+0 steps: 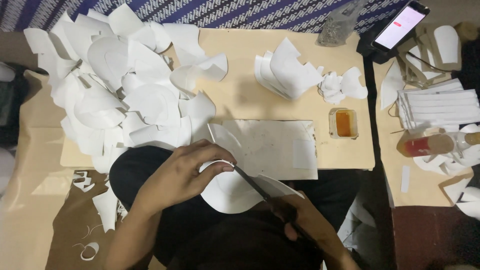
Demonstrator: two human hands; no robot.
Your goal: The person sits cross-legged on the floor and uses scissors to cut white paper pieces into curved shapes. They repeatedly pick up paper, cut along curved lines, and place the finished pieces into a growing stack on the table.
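Left hand (182,175): closed over the curved white paper-like piece (230,192) at lower centre, fingers pinching its top edge.
Right hand (300,217): wrapped around a dark slim blade (252,182).
Risk: blade could slip toward fingertips (226,168) pressed beside it.

Low pale wooden table (345,155), brown floor (65,235), patterned blue cloth (240,12) behind
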